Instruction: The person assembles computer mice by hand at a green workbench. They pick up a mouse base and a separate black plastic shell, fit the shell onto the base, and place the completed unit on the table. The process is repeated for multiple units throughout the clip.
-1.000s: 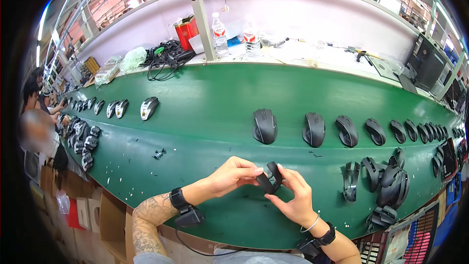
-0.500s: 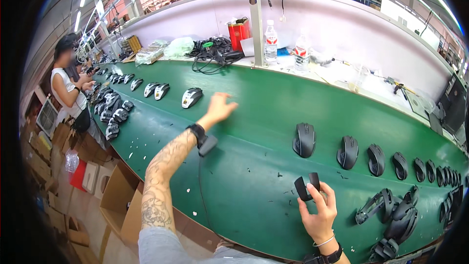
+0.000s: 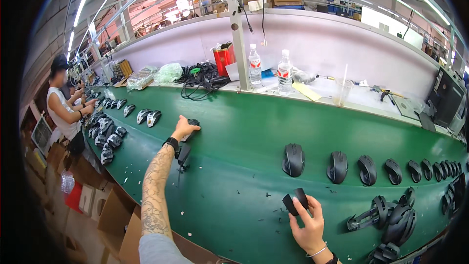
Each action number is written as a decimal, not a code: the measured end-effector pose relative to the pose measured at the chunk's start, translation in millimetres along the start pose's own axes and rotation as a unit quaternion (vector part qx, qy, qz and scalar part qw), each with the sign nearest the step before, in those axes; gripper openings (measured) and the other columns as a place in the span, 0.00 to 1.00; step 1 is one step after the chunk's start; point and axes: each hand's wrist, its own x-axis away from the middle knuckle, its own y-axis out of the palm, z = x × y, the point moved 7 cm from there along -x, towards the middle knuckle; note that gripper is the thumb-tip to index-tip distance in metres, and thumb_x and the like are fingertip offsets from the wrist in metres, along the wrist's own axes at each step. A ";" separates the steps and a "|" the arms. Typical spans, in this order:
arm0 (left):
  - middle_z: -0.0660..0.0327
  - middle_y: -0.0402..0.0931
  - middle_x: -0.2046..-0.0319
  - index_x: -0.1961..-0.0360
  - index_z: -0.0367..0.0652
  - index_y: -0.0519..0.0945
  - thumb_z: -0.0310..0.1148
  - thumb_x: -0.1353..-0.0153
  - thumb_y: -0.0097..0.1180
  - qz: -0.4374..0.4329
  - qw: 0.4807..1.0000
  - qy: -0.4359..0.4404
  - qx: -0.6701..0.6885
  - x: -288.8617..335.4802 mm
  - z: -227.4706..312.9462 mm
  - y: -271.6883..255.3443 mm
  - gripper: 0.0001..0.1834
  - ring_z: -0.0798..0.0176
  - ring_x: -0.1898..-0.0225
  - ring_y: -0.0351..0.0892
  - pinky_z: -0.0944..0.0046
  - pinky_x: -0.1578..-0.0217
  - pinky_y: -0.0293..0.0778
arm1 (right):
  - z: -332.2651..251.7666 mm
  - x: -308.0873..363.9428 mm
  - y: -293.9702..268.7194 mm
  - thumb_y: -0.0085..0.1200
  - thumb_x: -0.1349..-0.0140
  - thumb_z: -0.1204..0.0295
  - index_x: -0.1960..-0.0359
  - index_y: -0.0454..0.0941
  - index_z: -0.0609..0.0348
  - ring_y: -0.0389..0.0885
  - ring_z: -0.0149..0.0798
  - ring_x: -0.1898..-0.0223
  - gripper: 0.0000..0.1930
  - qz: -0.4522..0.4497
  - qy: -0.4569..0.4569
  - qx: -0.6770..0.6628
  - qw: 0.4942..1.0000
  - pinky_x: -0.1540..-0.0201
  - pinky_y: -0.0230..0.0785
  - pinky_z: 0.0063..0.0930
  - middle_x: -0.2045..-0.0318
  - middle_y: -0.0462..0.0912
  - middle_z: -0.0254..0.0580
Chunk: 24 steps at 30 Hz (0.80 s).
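Note:
On the green bench, my left hand [image 3: 183, 128] reaches out and grips a black-and-white computer mouse [image 3: 194, 123], which it partly covers. Closer to me, my right hand [image 3: 309, 225] pinches two curved black plastic cover pieces [image 3: 296, 202] in its fingertips, above the bench. Beyond that hand sits a fully black mouse [image 3: 293, 160], first of a row of black mice [image 3: 337, 167] running off to the right. White-sided mice [image 3: 153, 118] stand in a line to the left of my left hand.
Loose black shells [image 3: 398, 222] are heaped at the near right. More mice [image 3: 110, 139] pile up at the left, near a person [image 3: 63, 105]. Water bottles [image 3: 285, 73], tangled black cables [image 3: 207, 78] and a red container [image 3: 223, 59] stand along the back ledge. Cardboard boxes [image 3: 117, 215] lie below.
My left hand has come down onto the black-and-white mouse and closed around it. My right hand still holds the cover pieces. The whole view has shifted.

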 end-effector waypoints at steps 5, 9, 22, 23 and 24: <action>0.42 0.74 0.59 0.55 0.32 0.63 0.46 0.63 0.73 0.090 0.989 0.068 0.098 85.4 72.4 -50.0 0.42 0.44 0.59 0.77 0.53 0.57 0.73 | -2.4 1.4 3.8 0.62 0.57 0.83 0.53 0.78 0.56 0.76 0.50 0.54 0.25 -0.023 0.008 0.001 1.000 0.51 0.73 0.36 0.51 0.70 0.52; 0.56 0.75 0.64 0.56 0.37 0.71 0.46 0.52 0.67 -0.153 0.748 -0.131 0.632 153.3 86.9 -4.4 0.29 0.60 0.66 0.76 0.61 0.64 0.76 | 0.2 5.7 9.5 0.63 0.57 0.83 0.53 0.78 0.58 0.76 0.50 0.54 0.24 -0.028 0.016 -0.020 0.999 0.51 0.73 0.36 0.52 0.71 0.53; 0.61 0.72 0.57 0.52 0.45 0.62 0.35 0.41 0.58 -0.323 0.615 -0.176 0.698 359.3 189.8 18.1 0.21 0.64 0.55 0.76 0.57 0.56 0.76 | -6.7 1.7 -0.1 0.67 0.63 0.81 0.50 0.74 0.65 0.76 0.55 0.51 0.31 0.013 0.004 0.017 1.000 0.51 0.70 0.38 0.60 0.79 0.47; 0.62 0.71 0.57 0.52 0.46 0.60 0.35 0.41 0.58 -0.331 0.618 -0.167 0.693 363.7 192.3 20.1 0.22 0.65 0.54 0.75 0.57 0.55 0.75 | -5.9 0.9 -0.5 0.67 0.63 0.80 0.50 0.74 0.65 0.76 0.53 0.53 0.32 0.011 0.009 0.013 1.000 0.52 0.71 0.37 0.60 0.79 0.47; 0.62 0.70 0.56 0.52 0.47 0.59 0.35 0.41 0.58 -0.337 0.626 -0.156 0.686 366.1 192.7 19.6 0.22 0.65 0.53 0.74 0.58 0.55 0.74 | -6.4 0.7 0.4 0.67 0.63 0.79 0.50 0.74 0.65 0.77 0.51 0.54 0.32 0.010 0.013 0.004 1.000 0.53 0.71 0.36 0.61 0.79 0.47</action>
